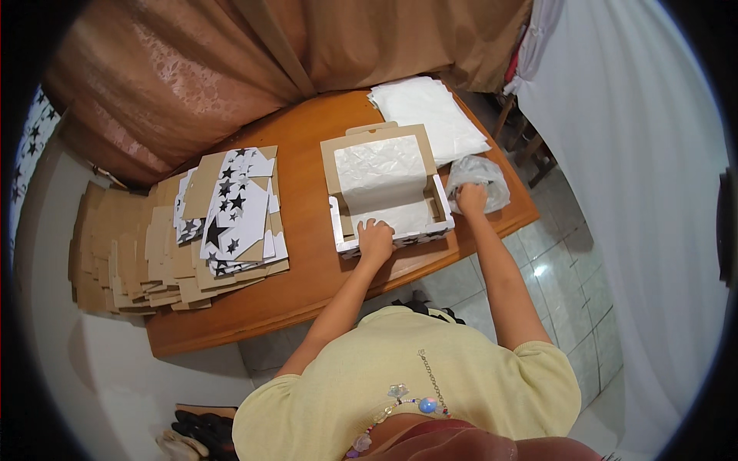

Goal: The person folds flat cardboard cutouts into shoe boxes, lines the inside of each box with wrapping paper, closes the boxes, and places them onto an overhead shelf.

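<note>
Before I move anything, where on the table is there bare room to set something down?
The widest bare patch of table lies between the cardboard stack and open box, reaching back toward the curtain. A narrow strip borders the box's front, crossed by the left forearm. The right side is crowded: paper, bag and right hand.

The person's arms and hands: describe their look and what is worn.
The left sleeve and right sleeve are short and pale yellow, with bare forearms below. The left hand and right hand wear no gloves; no watch or bracelet shows.
</note>
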Demonstrator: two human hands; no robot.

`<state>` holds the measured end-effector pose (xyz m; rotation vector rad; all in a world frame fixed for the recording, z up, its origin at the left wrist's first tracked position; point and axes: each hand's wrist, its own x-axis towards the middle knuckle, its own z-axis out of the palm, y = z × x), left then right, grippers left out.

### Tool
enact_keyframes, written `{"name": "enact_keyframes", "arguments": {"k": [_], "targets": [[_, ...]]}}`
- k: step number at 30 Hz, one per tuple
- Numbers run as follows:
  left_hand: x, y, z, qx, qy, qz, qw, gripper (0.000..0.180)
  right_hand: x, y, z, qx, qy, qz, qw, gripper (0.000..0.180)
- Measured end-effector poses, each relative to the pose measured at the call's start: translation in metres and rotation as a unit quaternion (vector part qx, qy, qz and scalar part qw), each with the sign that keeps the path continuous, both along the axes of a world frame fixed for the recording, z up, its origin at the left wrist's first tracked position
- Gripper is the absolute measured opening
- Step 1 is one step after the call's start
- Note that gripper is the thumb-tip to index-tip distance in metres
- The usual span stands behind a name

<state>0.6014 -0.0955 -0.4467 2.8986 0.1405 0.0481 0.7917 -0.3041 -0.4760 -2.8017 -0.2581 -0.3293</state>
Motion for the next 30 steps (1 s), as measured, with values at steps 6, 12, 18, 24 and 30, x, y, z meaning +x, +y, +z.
{"name": "enact_keyframes", "arguments": {"k": [6, 12, 18, 24, 30], "targets": [[0.017, -0.014, 0.003, 0.0, 0.049, 0.058, 0.997, 0.034, 0.004, -0.008, -0.029, -0.165, -0.115, 0.086, 0.976, 0.013], [0.014, -0.013, 0.001, -0.016, 0.005, 0.029, 0.999, 0.031, 0.011, -0.023, -0.034, -0.133, -0.145, 0.155, 0.968, 0.008], [0.012, -0.01, 0.0, -0.038, 0.004, 0.031, 0.999, 0.031, -0.012, -0.028, -0.001, 0.112, -0.189, 0.219, 0.951, 0.01], [0.011, -0.01, 0.002, -0.029, 0.018, 0.011, 0.999, 0.032, -0.018, 0.013, 0.071, 0.289, -0.249, 0.202, 0.902, 0.007], [0.008, -0.012, 0.009, -0.041, 0.031, 0.022, 0.998, 0.03, -0.04, 0.059, 0.053, 0.194, -0.108, 0.38, 0.898, 0.012]]}}
